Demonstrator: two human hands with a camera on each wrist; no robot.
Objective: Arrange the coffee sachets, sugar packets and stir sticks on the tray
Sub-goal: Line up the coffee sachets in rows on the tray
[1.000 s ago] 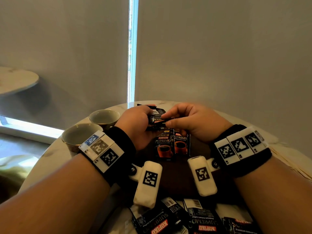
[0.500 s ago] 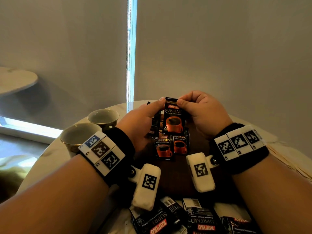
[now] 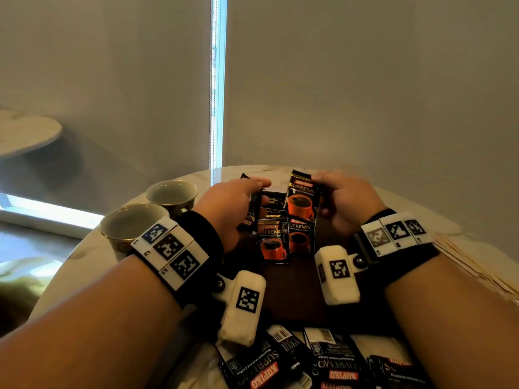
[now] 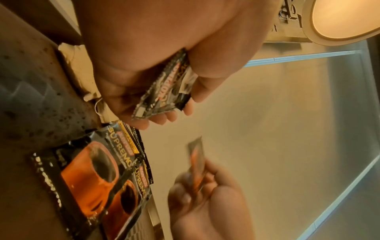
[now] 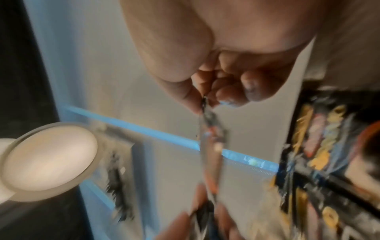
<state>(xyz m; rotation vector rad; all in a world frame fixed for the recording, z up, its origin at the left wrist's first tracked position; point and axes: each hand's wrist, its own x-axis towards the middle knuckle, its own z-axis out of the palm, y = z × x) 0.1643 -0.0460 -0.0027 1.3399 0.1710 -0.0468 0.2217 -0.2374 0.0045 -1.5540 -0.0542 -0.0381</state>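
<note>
Pinching upright sachet (image 3: 302, 199) in right hand (image 3: 344, 204), left hand (image 3: 230, 209) gripping another

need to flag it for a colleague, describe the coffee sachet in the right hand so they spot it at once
On the round marble table, above the dark tray, the right hand pinches one sachet. Unlike the two flat sachets below, it is lifted, its orange cup facing you.

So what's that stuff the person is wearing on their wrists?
Each bare forearm has a wide black wristband with three white square tiles printed with black, blue or grey pixel codes. A rounded white box, with one more black code, is bolted below each wrist. No sleeves or gloves show.
</note>
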